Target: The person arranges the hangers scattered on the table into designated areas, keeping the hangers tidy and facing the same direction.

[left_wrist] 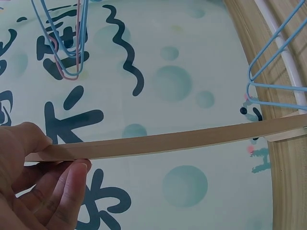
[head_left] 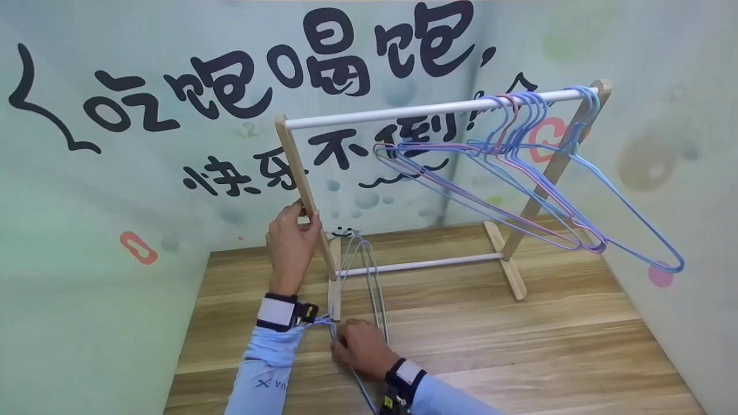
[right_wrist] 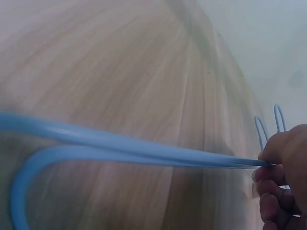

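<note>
My left hand [head_left: 292, 248] grips the left wooden post [head_left: 300, 178] of a small hanger rack, thumb on one side and fingers on the other. The left wrist view shows the same post [left_wrist: 168, 143] between thumb and fingers. Low in front of the rack, my right hand [head_left: 364, 349] pinches blue wire hangers [right_wrist: 129, 148], whose wires run together into the fingertips. Their narrow ends [head_left: 372, 276] rise past the rack's lower bar. On the upper white bar [head_left: 380, 111] hang several blue, purple and pink hangers [head_left: 519, 167], gathered toward the right.
The rack stands on a wood-grain surface [head_left: 461, 346], on two wooden feet [head_left: 507, 271] joined by a lower white bar [head_left: 432, 264]. Pale walls [head_left: 115, 317] with large black lettering close in the back and both sides.
</note>
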### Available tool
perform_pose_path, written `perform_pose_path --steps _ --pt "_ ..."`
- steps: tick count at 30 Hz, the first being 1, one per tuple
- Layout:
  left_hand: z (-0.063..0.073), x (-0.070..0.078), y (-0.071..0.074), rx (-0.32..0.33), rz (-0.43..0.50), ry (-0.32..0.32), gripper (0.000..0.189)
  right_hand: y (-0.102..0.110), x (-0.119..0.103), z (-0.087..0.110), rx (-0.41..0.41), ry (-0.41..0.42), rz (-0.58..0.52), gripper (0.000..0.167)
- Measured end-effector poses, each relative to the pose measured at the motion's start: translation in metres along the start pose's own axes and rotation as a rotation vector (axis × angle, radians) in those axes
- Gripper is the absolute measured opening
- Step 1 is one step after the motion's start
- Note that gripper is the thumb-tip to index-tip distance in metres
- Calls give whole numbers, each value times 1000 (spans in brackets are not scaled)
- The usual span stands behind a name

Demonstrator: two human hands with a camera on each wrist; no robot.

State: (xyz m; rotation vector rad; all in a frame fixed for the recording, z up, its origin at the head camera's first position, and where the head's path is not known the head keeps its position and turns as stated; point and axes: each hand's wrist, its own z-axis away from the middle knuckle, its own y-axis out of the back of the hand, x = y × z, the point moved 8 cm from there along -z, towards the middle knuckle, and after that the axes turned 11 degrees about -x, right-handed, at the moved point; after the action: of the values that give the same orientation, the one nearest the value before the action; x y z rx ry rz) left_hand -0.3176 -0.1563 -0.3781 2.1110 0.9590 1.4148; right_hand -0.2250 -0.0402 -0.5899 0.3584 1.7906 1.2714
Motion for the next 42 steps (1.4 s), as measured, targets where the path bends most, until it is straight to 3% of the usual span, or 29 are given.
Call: perform_pose_path --steps 13,18,23,33,42 --pt "1 -1 -1 -5 7 5 27 4 4 5 -52 -25 -30 21" --pt "1 0 0 -1 -2 -1 26 13 0 8 -3 12 -28 18" --pt "1 1 1 17 -11 -10 26 21 -3 13 77 56 33 27" --pt "1 2 2 17 -23 -12 25 35 2 17 60 11 -27 31" --pt "1 2 2 12 -28 -12 25 53 5 26 100 15 16 26"
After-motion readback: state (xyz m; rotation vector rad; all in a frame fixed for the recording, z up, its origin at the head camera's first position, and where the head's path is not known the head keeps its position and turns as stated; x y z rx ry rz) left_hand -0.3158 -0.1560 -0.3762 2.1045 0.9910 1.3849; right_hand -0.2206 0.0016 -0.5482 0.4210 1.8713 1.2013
